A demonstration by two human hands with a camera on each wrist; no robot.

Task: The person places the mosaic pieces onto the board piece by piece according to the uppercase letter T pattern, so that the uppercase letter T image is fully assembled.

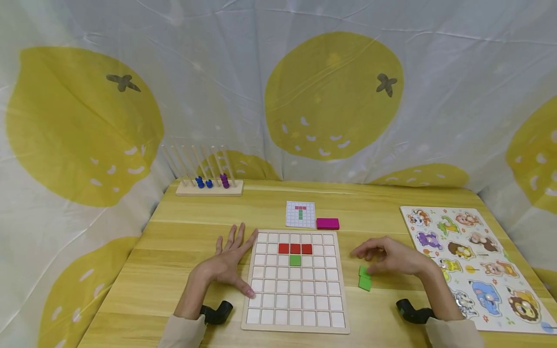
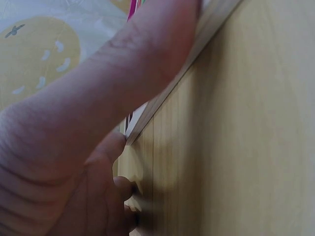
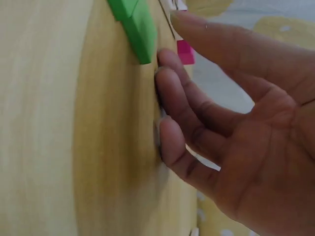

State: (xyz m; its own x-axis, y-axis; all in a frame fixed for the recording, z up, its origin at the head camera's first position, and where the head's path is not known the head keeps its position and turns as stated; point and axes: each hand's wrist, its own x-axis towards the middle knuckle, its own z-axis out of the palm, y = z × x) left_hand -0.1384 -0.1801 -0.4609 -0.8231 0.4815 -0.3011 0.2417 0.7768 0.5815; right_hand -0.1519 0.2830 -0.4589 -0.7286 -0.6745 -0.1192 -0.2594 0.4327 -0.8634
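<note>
A wooden grid board (image 1: 300, 328) lies flat on the table, with three red tiles (image 1: 295, 249) in a row and one green tile (image 1: 295, 260) under the middle one. My left hand (image 1: 226, 263) is spread at the board's left side, its thumb and index finger touching the frame; in the left wrist view the thumb (image 2: 108, 73) crosses the edge. Over the table on the right hovers my right hand (image 1: 393, 256), loosely bent and holding nothing. Two overlapping green tiles (image 1: 364, 283) lie just beside its thumb, and the right wrist view shows these green tiles (image 3: 140, 34) apart from the fingers.
Behind the board lie a pattern card (image 1: 300, 214) with a red and green T and a magenta block (image 1: 328, 224). A peg stand (image 1: 209, 189) with blue and purple pieces is at the back left. An animal puzzle board (image 1: 474, 261) lies at the right.
</note>
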